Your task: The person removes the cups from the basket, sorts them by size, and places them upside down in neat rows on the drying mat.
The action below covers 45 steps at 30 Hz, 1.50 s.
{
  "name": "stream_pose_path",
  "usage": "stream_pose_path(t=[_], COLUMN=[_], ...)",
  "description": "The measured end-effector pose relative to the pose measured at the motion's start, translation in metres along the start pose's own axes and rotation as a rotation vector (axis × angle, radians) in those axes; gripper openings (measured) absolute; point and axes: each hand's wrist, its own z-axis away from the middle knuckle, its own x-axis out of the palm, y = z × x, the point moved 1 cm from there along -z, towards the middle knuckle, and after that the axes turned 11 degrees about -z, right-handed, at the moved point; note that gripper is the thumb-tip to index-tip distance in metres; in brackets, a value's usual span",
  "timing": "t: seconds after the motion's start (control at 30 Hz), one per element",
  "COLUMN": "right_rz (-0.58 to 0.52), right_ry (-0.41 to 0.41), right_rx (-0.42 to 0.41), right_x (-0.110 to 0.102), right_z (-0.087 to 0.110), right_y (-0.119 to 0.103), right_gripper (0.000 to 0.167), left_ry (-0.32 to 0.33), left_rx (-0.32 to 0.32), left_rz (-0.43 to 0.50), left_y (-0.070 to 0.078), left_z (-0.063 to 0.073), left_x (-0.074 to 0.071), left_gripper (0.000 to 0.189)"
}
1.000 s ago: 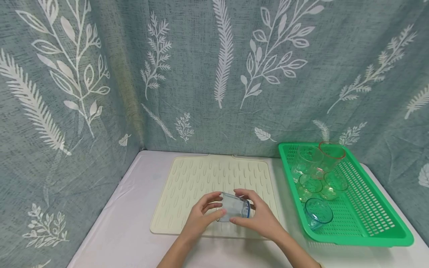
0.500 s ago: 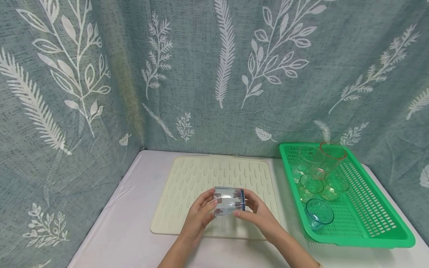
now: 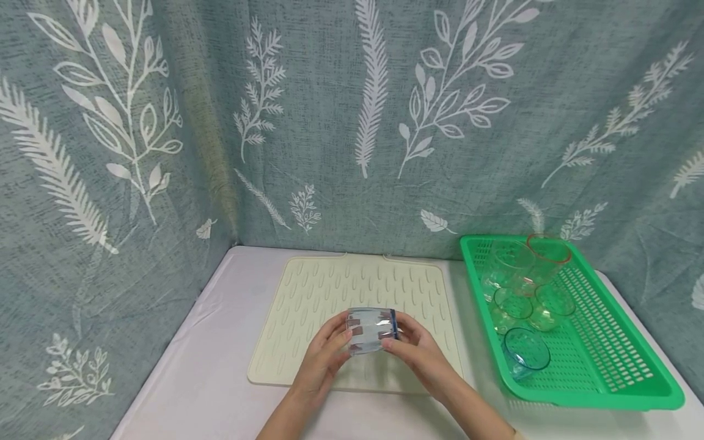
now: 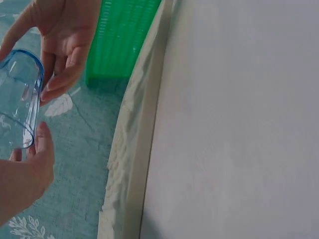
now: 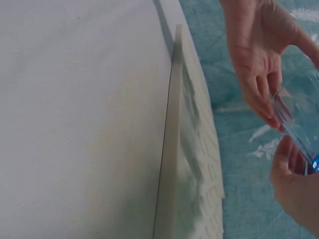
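Observation:
A clear glass cup (image 3: 371, 330) with a blue rim lies sideways in the air over the cream draining mat (image 3: 363, 275). Its blue-rimmed end points right in the head view. My left hand (image 3: 323, 354) holds the plain end, thumb in front and fingers behind. At the blue end, my right hand (image 3: 416, 349) grips with its thumb on the near side and fingers on the far side. The left wrist view shows the cup (image 4: 20, 99) between both hands, and the right wrist view shows part of the cup (image 5: 299, 119) at its edge.
A green plastic basket (image 3: 616, 342) stands on the right of the white table (image 3: 203, 366). Inside it are a blue glass (image 3: 526, 351), two yellowish glasses, a tall clear glass (image 3: 511, 256) and a red-rimmed glass (image 3: 550, 250). A patterned curtain (image 3: 330, 153) hangs behind.
The cup has come up slightly and turned from a tilt to nearly level. Both hands have shifted a little left with it, still gripping its two ends.

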Motion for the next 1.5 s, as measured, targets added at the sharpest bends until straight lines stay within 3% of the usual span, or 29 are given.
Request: stream_pose_path(t=[0.17, 0.37, 0.47, 0.57, 0.73, 0.93, 1.1, 1.23, 1.37, 1.5], right_rz=[0.070, 0.182, 0.219, 0.245, 0.284, 0.302, 0.315, 0.327, 0.350, 0.382], right_ry=[0.039, 0.126, 0.155, 0.167, 0.177, 0.175, 0.179, 0.181, 0.175, 0.174], right_rx=[0.009, -0.033, -0.046, -0.057, -0.050, -0.032, -0.028, -0.027, -0.025, -0.024], right_x=[0.004, 0.009, 0.011, 0.013, 0.014, 0.013, 0.012, 0.013, 0.015, 0.017], right_z=[-0.010, -0.025, -0.034, -0.043, -0.055, -0.061, -0.065, -0.068, -0.071, -0.076], right_y=[0.003, 0.002, 0.002, 0.003, 0.007, 0.014, 0.016, 0.015, 0.015, 0.015], right_gripper=[0.062, 0.063, 0.062, 0.062, 0.063, 0.066, 0.065, 0.064, 0.065, 0.066], left_ry=[0.015, 0.186, 0.254, 0.272, 0.247, 0.181, 0.108, 0.008, -0.083, -0.123], left_rx=[0.004, 0.051, 0.024, -0.045, -0.160, -0.194, -0.209, -0.196, -0.157, -0.112], left_rz=[-0.117, -0.402, -0.564, -0.704, -0.814, -0.814, -0.890, -0.979, -1.078, -1.127], left_y=[-0.002, -0.002, 0.003, 0.007, 0.007, 0.001, -0.004, -0.006, -0.008, -0.008], left_z=[0.001, -0.003, -0.008, -0.015, -0.022, -0.027, -0.027, -0.027, -0.025, -0.024], left_x=[-0.016, -0.048, -0.071, -0.098, -0.135, -0.156, -0.163, -0.164, -0.164, -0.164], left_gripper=[0.060, 0.056, 0.062, 0.069, 0.083, 0.091, 0.100, 0.108, 0.112, 0.114])
